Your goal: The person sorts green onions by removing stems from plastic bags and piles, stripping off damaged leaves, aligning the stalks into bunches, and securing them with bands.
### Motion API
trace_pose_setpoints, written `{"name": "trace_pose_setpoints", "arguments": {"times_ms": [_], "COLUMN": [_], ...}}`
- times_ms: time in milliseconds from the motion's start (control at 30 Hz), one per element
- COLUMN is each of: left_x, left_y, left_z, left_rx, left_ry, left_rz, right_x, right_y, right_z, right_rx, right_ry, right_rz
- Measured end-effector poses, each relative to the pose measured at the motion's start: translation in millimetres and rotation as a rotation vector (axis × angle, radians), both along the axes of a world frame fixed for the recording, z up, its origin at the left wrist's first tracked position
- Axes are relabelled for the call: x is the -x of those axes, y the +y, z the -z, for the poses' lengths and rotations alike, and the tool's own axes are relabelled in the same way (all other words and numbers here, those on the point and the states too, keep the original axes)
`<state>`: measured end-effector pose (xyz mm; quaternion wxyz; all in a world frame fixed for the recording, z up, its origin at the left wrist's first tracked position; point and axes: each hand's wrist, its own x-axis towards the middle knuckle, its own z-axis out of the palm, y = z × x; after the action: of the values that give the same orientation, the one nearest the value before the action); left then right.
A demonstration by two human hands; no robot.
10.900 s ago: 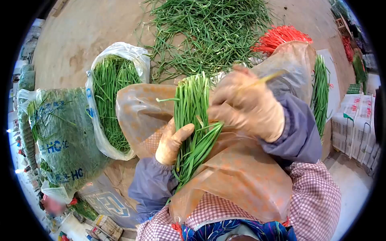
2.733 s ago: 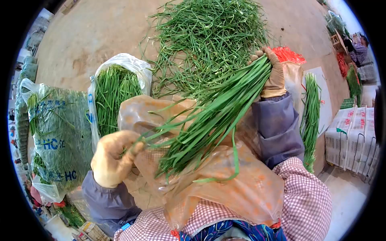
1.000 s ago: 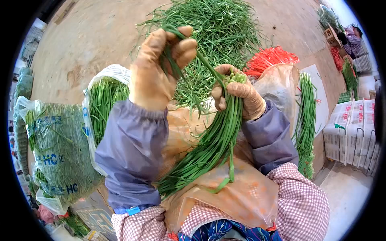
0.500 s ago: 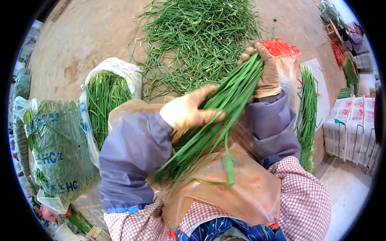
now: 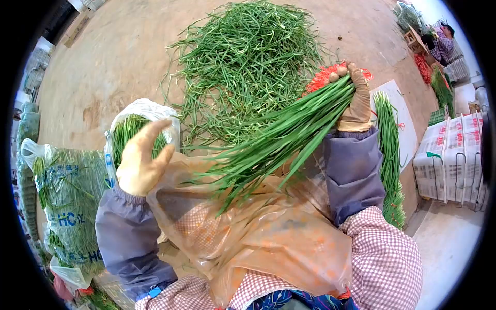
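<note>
- Head view: the right hand (image 5: 359,101), in a tan glove, is closed around the gathered upper end of a bunch of green stalks (image 5: 289,132), its fingers curled over the top.
- That bunch slants down and leftward from the fist, its loose ends fanning out above the plastic apron (image 5: 289,232) across the lap.
- The left hand (image 5: 140,168), gloved too, is spread, thumb well apart from the fingers, with nothing visible in its grip; it is clear of the bunch.
- Behind the left hand is a white bag (image 5: 173,121) of upright greens; whether the two touch, I cannot tell.
- Red strips (image 5: 320,82) lie just beside the right hand's fingertips, partly hidden.
- Beyond the bunch, a loose heap of greens (image 5: 248,62) covers part of the floor.
- To the right of the right sleeve, another row of stalks (image 5: 387,134) lies along a white sheet (image 5: 407,119).
</note>
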<state>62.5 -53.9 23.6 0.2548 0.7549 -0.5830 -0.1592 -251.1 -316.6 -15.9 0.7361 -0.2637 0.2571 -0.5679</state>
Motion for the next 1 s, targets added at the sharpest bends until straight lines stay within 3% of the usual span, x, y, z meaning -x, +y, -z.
{"name": "trace_pose_setpoints", "arguments": {"times_ms": [67,133,233,367,600,800,833,900,1000], "left_x": [27.5,71.8,119.3,150.4,148.0,136.7,135.4,129.3,130.9], "left_y": [-10.9,-17.6,-28.8,-50.8,-56.7,-56.7,-59.5,-60.5,-70.6], "left_z": [-18.5,-42.2,-4.1,26.7,30.4,19.3,22.7,14.2,13.6], "left_rx": [0.232,0.039,0.225,0.353,0.123,0.045,0.208,0.231,0.345], "left_ry": [0.075,0.627,0.305,0.044,0.223,0.878,1.055,1.251,1.786], "left_rz": [-0.09,-0.232,0.157,0.149,0.051,0.089,0.116,0.054,0.162], "right_x": [-4.1,-8.8,-14.5,-20.8,-21.4,-29.1,-31.2,-35.3,-40.3], "right_y": [5.1,9.2,13.1,23.3,25.4,36.2,39.5,49.0,60.0], "right_z": [0.3,4.5,7.2,10.2,17.8,15.8,15.2,8.8,3.4], "right_rx": [0.0,0.028,-0.01,-0.005,-0.024,0.114,0.144,0.133,0.117], "right_ry": [0.002,0.052,0.124,0.091,0.04,0.147,0.176,0.164,0.16], "right_rz": [-0.019,-0.025,-0.032,-0.069,-0.131,-0.138,-0.145,-0.234,-0.347]}}
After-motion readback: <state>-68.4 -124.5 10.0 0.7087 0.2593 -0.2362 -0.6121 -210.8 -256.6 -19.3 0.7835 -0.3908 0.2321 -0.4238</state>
